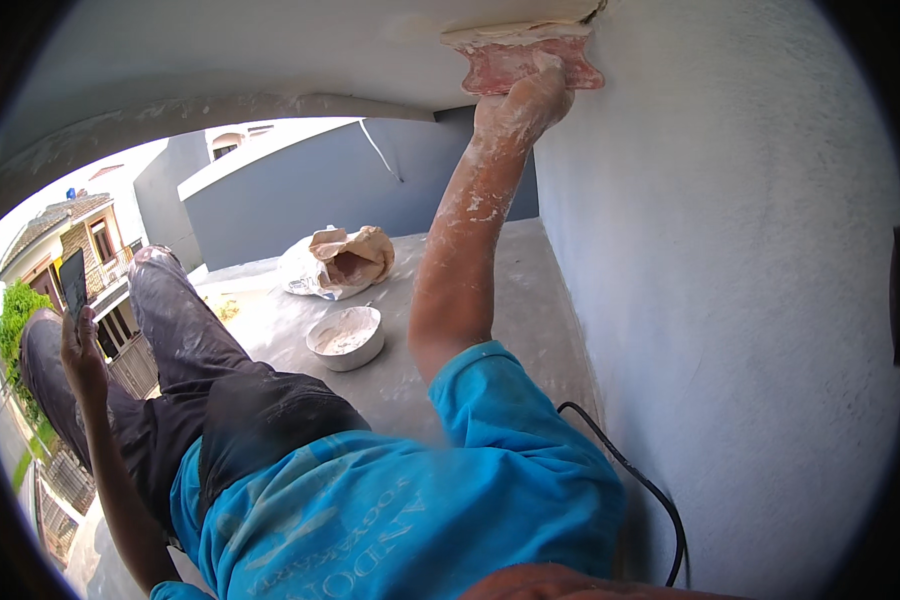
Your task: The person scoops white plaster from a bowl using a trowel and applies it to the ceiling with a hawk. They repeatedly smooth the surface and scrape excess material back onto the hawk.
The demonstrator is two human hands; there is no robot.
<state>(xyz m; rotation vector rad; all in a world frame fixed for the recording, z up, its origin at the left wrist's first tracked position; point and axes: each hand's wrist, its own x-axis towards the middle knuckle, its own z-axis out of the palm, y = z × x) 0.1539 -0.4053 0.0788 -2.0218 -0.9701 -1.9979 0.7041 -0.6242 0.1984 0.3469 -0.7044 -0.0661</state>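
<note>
My right hand [526, 108] is raised overhead, closed on a pinkish-red putty spreader [495, 68] smeared with white paste. The spreader's upper edge is against the ceiling, close to where it meets the wall. White paste [515, 35] lies along that edge, and splashes of it coat my hand and forearm. Low on the left, my left hand [82, 345] grips a dark, flat, rectangular plate [74, 283], held upright near my knee. I cannot tell the plate's exact kind.
Beside me on the grey floor slab stands a pale bowl [355, 356] with whitish paste inside. Behind it lies an opened paper sack [335, 262]. The rough grey wall [730, 300] rises close on my right, with a black cable [650, 482] at its foot. Houses [80, 235] show beyond the left side.
</note>
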